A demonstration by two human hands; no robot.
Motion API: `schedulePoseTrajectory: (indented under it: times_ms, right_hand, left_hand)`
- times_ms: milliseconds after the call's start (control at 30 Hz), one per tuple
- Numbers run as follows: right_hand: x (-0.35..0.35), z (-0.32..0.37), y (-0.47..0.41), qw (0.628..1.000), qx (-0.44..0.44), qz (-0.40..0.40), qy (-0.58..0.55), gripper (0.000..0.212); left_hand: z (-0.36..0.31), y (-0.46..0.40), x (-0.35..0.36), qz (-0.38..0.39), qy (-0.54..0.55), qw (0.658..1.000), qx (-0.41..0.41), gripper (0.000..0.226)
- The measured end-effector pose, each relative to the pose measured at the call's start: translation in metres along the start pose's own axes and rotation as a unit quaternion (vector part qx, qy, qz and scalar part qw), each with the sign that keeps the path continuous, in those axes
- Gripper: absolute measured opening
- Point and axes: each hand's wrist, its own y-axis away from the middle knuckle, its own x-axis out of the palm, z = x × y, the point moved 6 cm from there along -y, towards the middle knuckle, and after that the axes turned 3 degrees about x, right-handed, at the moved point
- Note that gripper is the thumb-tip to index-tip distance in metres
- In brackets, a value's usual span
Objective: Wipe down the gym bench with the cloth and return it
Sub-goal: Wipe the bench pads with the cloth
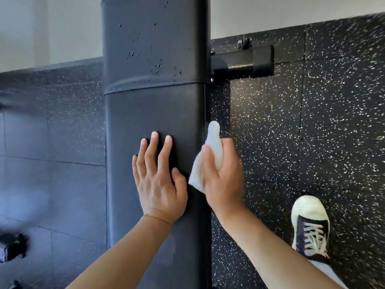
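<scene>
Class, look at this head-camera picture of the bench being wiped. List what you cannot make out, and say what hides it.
- Right hand fingers: hidden behind the cloth and palm.
- Bench far end: cut off by the top edge.
- Objects at lower left: blurred and cut by the left edge.
- Bench frame: mostly hidden under the pad.

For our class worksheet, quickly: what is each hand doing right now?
Left hand: open, flat on the bench pad.
Right hand: grips the white cloth at the pad's edge.
</scene>
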Motion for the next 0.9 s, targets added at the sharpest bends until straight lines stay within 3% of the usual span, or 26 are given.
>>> schedulePoseTrajectory:
  times_ms: [133, 233, 367, 567, 767, 900]
  right_hand:
    - [-0.005, -0.031, 0.073, 0.999, 0.023, 0.007, 0.025, 0.02]
    - [-0.006, -0.032, 0.08, 0.999, 0.026, 0.008, 0.029, 0.023]
    - [-0.001, -0.008, 0.024, 0.999, -0.011, 0.017, 0.032, 0.024]
    - [0.012, 0.015, -0.052, 0.997, -0.024, -0.059, 0.05, 0.022]
    - [-0.002, -0.033, 0.066, 0.998, -0.051, -0.038, 0.023, 0.026]
    - [-0.017, -0.08, 0.178, 0.998, -0.017, 0.031, 0.05, 0.024]
  left_hand:
    - [0.0, 0.0, -0.001, -0.008, -0.005, 1.0, 0.007, 0.07]
    - [0.002, 0.0, 0.0, -0.015, 0.002, 1.0, 0.01, 0.069]
    - [0.002, 0.002, -0.001, -0.026, 0.011, 0.999, 0.017, 0.068]
    - [0.003, 0.007, -0.002, -0.046, 0.021, 0.998, 0.025, 0.065]
    - [0.001, 0.017, -0.001, -0.05, 0.015, 0.999, 0.007, 0.064]
    - [0.006, 0.093, -0.001, -0.057, 0.045, 0.997, -0.002, 0.061]
